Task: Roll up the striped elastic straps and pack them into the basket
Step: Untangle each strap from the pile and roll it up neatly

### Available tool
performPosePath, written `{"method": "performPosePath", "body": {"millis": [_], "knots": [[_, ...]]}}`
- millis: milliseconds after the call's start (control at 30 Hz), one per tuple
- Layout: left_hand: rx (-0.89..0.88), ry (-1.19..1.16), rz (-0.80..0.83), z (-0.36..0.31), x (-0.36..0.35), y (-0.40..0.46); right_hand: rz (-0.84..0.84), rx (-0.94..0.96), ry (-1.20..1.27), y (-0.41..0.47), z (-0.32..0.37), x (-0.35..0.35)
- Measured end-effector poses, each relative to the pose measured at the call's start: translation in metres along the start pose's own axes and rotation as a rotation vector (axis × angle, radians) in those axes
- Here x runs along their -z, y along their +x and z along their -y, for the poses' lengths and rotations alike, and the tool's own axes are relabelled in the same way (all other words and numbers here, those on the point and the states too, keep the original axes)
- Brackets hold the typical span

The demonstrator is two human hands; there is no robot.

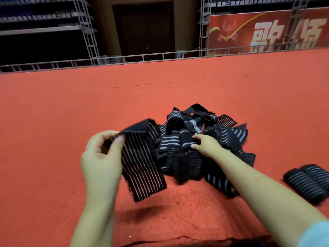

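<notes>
L hand [101, 157], lower left of centre, pinches top edge of one striped strap [142, 163] btwn thumb and curled fingers [119, 139]; strap hangs unrolled, lifted off the red carpet floor [71, 107], lower end free w/ shadow under it, upper part folds back toward the pile. R hand [204, 142], centre frame, reaches into pile of straps [204, 139]; fingers curled onto a dark strap piece at pile middle, grip looks like a pinch but partly hidden. Pile = tangled black straps w/ white/grey stripes, sits on floor centre frame. Two rolled straps [309, 182] lie side by side, touching, at right edge, well apart from pile. Light blue sleeve [315, 236] at bottom right corner. Metal truss rail [124, 59] across upper frame, red banner [267, 31] w/ white characters upper right, dark door [144, 27] top centre. Basket not in view
</notes>
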State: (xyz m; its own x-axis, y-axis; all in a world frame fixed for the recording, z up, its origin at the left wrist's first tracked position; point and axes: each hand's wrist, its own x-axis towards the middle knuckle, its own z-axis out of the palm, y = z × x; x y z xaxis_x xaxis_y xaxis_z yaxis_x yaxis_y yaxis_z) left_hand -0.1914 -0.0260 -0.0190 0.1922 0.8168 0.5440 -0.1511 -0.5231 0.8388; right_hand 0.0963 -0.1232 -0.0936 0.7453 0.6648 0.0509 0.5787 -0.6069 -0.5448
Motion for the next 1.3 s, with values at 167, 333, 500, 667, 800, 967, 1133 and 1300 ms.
{"method": "performPosePath", "body": {"millis": [167,333,500,667,800,967,1133,1300], "knots": [[0.093,-0.014,0.050,0.008,0.012,0.008,-0.187,0.128,0.230,-0.029,0.039,0.009],[0.183,-0.166,0.107,0.007,0.006,-0.001,0.157,0.062,0.933,-0.091,0.088,0.005],[0.297,-0.375,0.183,0.005,0.012,0.001,0.423,0.062,0.832,-0.106,0.086,-0.020],[0.351,-0.408,0.201,0.009,0.015,-0.004,0.565,-0.153,1.081,-0.124,0.090,-0.021],[0.362,-0.379,0.193,0.011,0.017,-0.002,0.676,-0.177,1.169,-0.132,0.084,-0.025],[0.372,-0.343,0.144,0.014,0.015,0.001,0.816,-0.214,1.225,-0.138,0.075,-0.034],[0.456,-0.287,0.092,0.024,0.016,0.002,0.598,-0.079,1.385,-0.141,0.075,-0.033],[0.535,-0.303,0.087,0.030,0.012,-0.002,0.413,-0.075,1.240,-0.142,0.083,-0.044]]}}
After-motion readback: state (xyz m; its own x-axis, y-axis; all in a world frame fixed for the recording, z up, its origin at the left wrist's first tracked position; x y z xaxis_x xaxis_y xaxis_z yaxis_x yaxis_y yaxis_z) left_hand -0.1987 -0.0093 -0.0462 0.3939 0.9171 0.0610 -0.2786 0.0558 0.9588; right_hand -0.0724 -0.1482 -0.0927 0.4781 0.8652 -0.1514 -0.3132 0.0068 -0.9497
